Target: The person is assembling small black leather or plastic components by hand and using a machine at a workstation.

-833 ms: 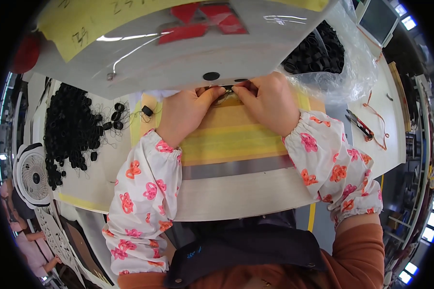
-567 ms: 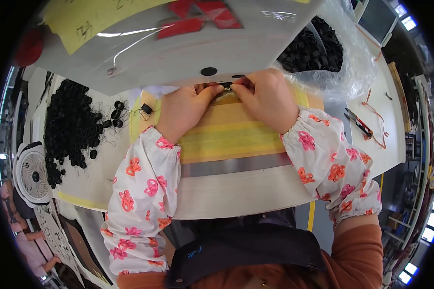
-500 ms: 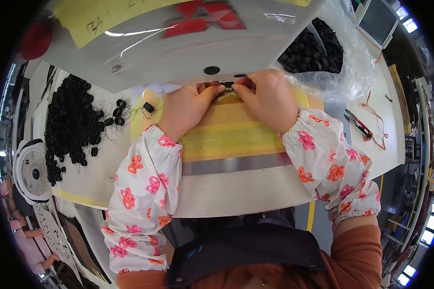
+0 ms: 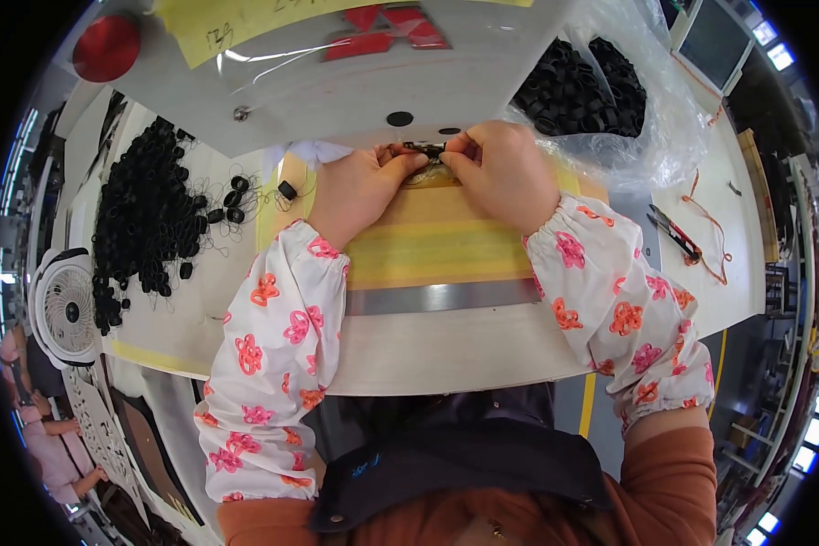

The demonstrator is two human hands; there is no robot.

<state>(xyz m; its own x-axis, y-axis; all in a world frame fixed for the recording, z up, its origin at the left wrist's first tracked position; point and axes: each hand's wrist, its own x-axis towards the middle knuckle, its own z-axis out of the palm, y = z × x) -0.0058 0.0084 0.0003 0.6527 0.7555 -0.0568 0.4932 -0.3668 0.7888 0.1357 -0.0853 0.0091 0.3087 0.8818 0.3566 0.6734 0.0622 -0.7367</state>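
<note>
My left hand (image 4: pixel 355 191) and my right hand (image 4: pixel 510 177) meet at the front of a grey machine head (image 4: pixel 328 105). Thumbs and fingers of both are pinched on a small dark piece (image 4: pixel 434 153), mostly hidden between the fingertips; it looks like a black band loop. Beneath the hands lies a work plate covered in yellow tape (image 4: pixel 437 246). One black loop (image 4: pixel 288 190) with loose thread lies just left of my left hand. Further left, a large heap of black loops (image 4: pixel 146 214) trails thin threads.
A clear plastic bag (image 4: pixel 669 155) holding more black loops (image 4: pixel 569 96) stands at the back right. Thread snips (image 4: pixel 678 237) and an orange cord (image 4: pixel 724 241) lie on the right of the table. A white fan (image 4: pixel 70 309) is at the left edge, with people beyond it.
The whole view has shifted slightly, showing more of the machine's front. Both hands stay pinched at the same spot, with the fingers slightly rearranged around the dark piece.
</note>
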